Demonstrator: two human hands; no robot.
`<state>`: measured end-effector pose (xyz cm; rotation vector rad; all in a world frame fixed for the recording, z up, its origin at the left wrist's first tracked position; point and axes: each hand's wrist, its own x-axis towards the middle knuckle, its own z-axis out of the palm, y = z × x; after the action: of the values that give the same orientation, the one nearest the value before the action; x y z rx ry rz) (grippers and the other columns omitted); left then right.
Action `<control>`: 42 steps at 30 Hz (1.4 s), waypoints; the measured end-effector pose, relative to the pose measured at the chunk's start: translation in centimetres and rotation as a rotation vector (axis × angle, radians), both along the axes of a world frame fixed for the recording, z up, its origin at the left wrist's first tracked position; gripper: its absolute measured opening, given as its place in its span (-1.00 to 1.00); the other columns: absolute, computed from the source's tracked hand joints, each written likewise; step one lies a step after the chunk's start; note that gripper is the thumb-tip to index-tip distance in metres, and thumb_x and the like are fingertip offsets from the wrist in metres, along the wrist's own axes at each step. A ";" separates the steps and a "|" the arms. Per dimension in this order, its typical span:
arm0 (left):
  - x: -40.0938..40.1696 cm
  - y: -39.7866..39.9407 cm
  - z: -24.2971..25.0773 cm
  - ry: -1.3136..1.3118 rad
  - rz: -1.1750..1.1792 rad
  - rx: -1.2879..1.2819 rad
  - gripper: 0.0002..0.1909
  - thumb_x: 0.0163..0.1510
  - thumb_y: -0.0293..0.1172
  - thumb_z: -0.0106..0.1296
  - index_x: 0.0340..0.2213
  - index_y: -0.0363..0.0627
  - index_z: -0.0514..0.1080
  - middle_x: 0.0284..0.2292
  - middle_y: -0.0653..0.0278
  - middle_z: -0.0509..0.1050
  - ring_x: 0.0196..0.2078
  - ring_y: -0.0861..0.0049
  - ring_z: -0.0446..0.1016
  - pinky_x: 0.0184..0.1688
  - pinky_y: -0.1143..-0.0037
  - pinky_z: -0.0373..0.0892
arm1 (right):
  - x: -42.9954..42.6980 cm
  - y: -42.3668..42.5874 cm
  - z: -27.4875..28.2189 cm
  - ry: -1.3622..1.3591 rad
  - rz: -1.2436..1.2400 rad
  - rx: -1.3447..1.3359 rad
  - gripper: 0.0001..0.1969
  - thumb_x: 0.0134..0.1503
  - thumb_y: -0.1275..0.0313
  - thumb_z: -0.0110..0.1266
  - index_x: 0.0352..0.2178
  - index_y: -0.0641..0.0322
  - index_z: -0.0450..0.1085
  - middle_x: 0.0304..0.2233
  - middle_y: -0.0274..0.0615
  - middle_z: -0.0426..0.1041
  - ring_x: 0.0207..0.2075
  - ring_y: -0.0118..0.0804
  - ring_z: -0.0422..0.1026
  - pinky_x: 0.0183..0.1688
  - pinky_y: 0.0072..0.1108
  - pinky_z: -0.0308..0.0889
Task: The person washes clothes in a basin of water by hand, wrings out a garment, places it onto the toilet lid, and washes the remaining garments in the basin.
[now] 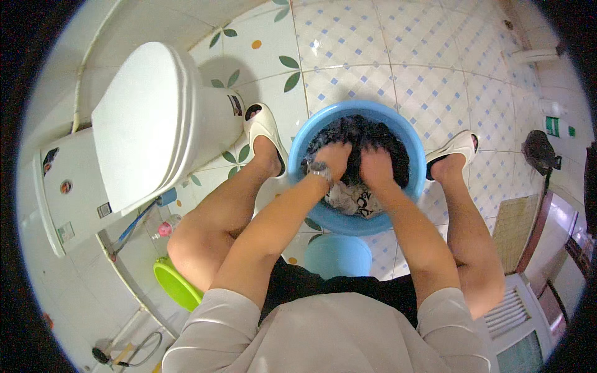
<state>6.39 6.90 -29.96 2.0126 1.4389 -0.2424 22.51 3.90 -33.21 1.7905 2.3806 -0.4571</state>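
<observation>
A round blue plastic basin (357, 227) stands on the tiled floor between my feet. Dark wet cloth (357, 128) lies in it, and a pale cloth with black markings (357, 198) is bunched at its near side. My left hand (335, 161), with a watch (320, 170) at the wrist, presses into the dark cloth left of the middle. Close beside it, my right hand (376, 167) is on the same cloth, slightly blurred. The fingers of both hands are partly hidden in the cloth, so their grip does not show clearly.
Between my legs and the basin sits a light-blue plastic container (338, 256). A white toilet (149, 126) is at the left, near a pink-labelled bottle (167, 227) and a green basin (175, 286). At the right are a floor mat (514, 228) and a louvred white door (510, 310).
</observation>
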 end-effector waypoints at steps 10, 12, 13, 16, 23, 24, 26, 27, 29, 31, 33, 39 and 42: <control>-1.9 -3.3 14.0 -0.176 0.320 0.117 -0.67 0.05 -0.44 -0.09 -0.12 -0.11 0.44 -0.26 -0.10 0.53 -0.23 0.09 0.54 -0.13 0.22 0.43 | 2.2 -3.2 14.1 0.350 -0.316 -0.059 -0.83 0.00 0.40 0.02 -0.38 0.28 0.38 -0.39 0.18 0.49 -0.31 0.21 0.48 -0.19 -0.08 0.36; -3.1 -2.0 17.6 -0.341 0.438 0.198 -0.68 0.05 -0.42 -0.10 -0.15 -0.12 0.47 -0.30 -0.10 0.53 -0.22 0.07 0.53 -0.12 0.24 0.42 | 3.5 -1.8 18.2 0.585 -0.368 0.028 -0.77 0.00 0.41 -0.06 -0.33 0.35 0.39 -0.32 0.22 0.48 -0.25 0.28 0.44 -0.15 -0.11 0.33; -3.6 -1.5 18.9 -0.449 0.520 0.228 -0.69 0.04 -0.41 -0.11 -0.18 -0.11 0.49 -0.32 -0.09 0.54 -0.21 0.03 0.51 -0.10 0.24 0.41 | 4.0 -1.2 19.5 0.662 -0.430 0.120 -0.70 0.00 0.43 -0.09 -0.26 0.38 0.40 -0.32 0.31 0.45 -0.20 0.32 0.41 -0.12 -0.14 0.32; -4.8 -1.3 24.9 -0.736 0.569 0.267 -0.68 0.07 -0.48 -0.15 -0.15 -0.25 0.45 -0.38 0.13 0.52 -0.35 0.39 0.47 -0.23 0.47 0.39 | 4.7 -0.2 25.2 0.908 -0.413 0.172 -0.64 0.01 0.42 -0.10 -0.20 0.46 0.40 -0.30 0.27 0.47 -0.19 0.28 0.42 -0.12 -0.23 0.31; -3.6 -2.5 26.2 -0.621 0.551 0.316 -0.63 0.08 -0.47 -0.17 -0.06 -0.16 0.40 -0.46 -0.07 0.51 -0.44 0.20 0.48 -0.29 0.36 0.39 | 4.9 -0.3 22.9 1.141 -0.442 0.285 -0.61 0.06 0.45 -0.17 -0.09 0.38 0.39 -0.25 0.23 0.49 -0.18 0.09 0.48 -0.07 -0.35 0.32; -4.3 -2.7 23.7 -0.604 0.564 0.370 -0.63 0.09 -0.45 -0.14 -0.04 -0.11 0.40 -0.42 -0.16 0.49 -0.37 0.03 0.49 -0.25 0.26 0.40 | 4.6 -0.6 22.4 1.063 -0.434 0.172 -0.58 0.07 0.43 -0.16 -0.03 0.33 0.37 -0.18 0.23 0.48 -0.12 0.14 0.45 -0.02 -0.34 0.31; -5.0 -2.6 18.4 -0.474 0.577 0.329 -0.61 0.10 -0.43 -0.13 -0.01 -0.08 0.38 -0.34 -0.13 0.52 -0.24 -0.06 0.49 -0.15 0.19 0.40 | 4.3 -0.9 19.9 0.911 -0.514 0.112 -0.58 0.07 0.43 -0.16 -0.02 0.31 0.36 -0.17 0.21 0.47 -0.10 0.16 0.44 0.00 -0.31 0.30; -5.2 -2.6 15.4 -0.431 0.576 0.334 -0.60 0.10 -0.43 -0.14 0.00 -0.07 0.37 -0.32 -0.12 0.53 -0.22 -0.07 0.49 -0.12 0.17 0.40 | 4.2 -0.9 18.0 0.755 -0.584 0.058 -0.57 0.07 0.43 -0.15 -0.01 0.29 0.35 -0.16 0.19 0.47 -0.09 0.19 0.43 0.01 -0.29 0.29; -4.6 -2.6 12.0 -0.371 0.574 0.288 -0.62 0.10 -0.43 -0.13 -0.01 -0.08 0.38 -0.30 -0.13 0.52 -0.20 -0.07 0.49 -0.10 0.16 0.40 | 4.7 -0.6 13.7 0.693 -0.592 -0.020 -0.60 0.05 0.45 -0.06 -0.03 0.27 0.34 -0.11 0.11 0.45 -0.04 0.18 0.38 0.03 -0.25 0.28; -3.7 -2.5 9.3 -0.306 0.575 0.232 -0.63 0.10 -0.43 -0.13 -0.03 -0.08 0.38 -0.27 -0.13 0.52 -0.19 -0.07 0.48 -0.08 0.16 0.39 | 4.6 -0.9 10.0 0.598 -0.526 0.160 -0.60 -0.01 0.50 0.07 -0.07 0.24 0.33 -0.06 0.05 0.39 -0.01 0.12 0.36 0.05 -0.26 0.28; -2.9 -2.3 7.0 -0.264 0.586 0.130 -0.68 0.11 -0.42 -0.11 -0.09 -0.12 0.40 -0.24 -0.19 0.50 -0.18 -0.04 0.48 -0.05 0.16 0.38 | 4.1 -1.0 7.4 0.605 -0.444 0.127 -0.53 -0.08 0.49 0.18 -0.07 0.22 0.29 0.01 -0.01 0.30 0.06 0.10 0.29 0.06 -0.26 0.27; -0.6 -1.2 1.7 -0.042 0.326 -0.125 -0.53 -0.01 -0.41 0.10 -0.05 -0.11 0.24 -0.05 -0.02 0.28 0.02 -0.01 0.35 0.02 0.18 0.36 | -0.6 -0.5 3.4 0.262 -0.201 -0.124 -0.40 -0.16 0.35 0.32 -0.07 0.26 0.27 0.04 0.04 0.26 0.11 0.04 0.21 0.09 -0.20 0.25; -0.9 0.2 -0.8 0.045 0.192 -0.088 -0.50 0.01 -0.42 0.09 -0.01 -0.19 0.22 -0.02 -0.04 0.24 0.07 -0.03 0.28 0.04 0.22 0.34 | -0.7 0.8 0.9 0.205 -0.116 -0.095 -0.47 -0.12 0.33 0.26 -0.10 0.25 0.28 -0.02 0.02 0.29 0.08 0.02 0.25 0.06 -0.18 0.24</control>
<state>5.47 7.13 -30.78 1.7956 1.6090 -0.2643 21.82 4.69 -32.30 1.9302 2.3444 -0.7897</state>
